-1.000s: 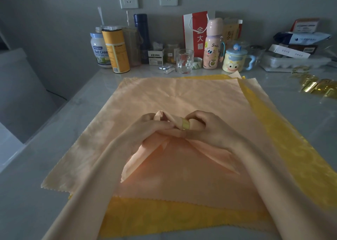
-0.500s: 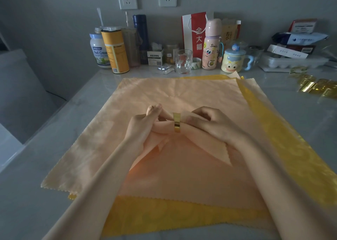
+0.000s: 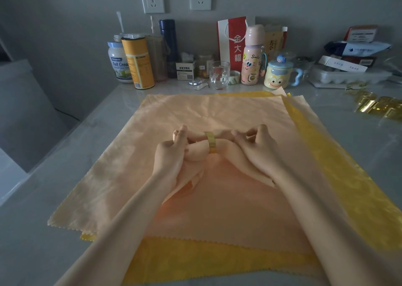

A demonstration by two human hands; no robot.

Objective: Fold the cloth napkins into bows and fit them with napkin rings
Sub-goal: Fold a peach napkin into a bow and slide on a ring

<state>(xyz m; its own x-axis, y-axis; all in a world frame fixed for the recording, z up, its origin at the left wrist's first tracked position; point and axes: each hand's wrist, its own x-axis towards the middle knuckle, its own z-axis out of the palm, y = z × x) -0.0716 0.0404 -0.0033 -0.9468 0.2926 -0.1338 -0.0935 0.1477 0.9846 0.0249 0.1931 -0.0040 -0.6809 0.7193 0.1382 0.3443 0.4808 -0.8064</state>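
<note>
Waiting underneath, flat napkins (image 3: 217, 209) (peach + yellow) lie unfolded on the table (image 3: 65, 177), so most of the job's left. Peach napkin (image 3: 196, 152) is gathered above them; L hand (image 3: 169, 153) & R hand (image 3: 258, 146) pinch its wings, fingers curled. Gold ring (image 3: 211, 142) sits round its centre: 1st bow prob. nearly done.

The white jar (image 3: 118, 62) reads "Full Crea", the rest hidden. The red bag (image 3: 231, 40) bears "金大福". The pink bottle (image 3: 252, 57) says "Smile". Other labels are illegible.

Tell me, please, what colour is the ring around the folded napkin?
Shiny gold. The napkin ring on the folded napkin shows best in the head view.
</note>
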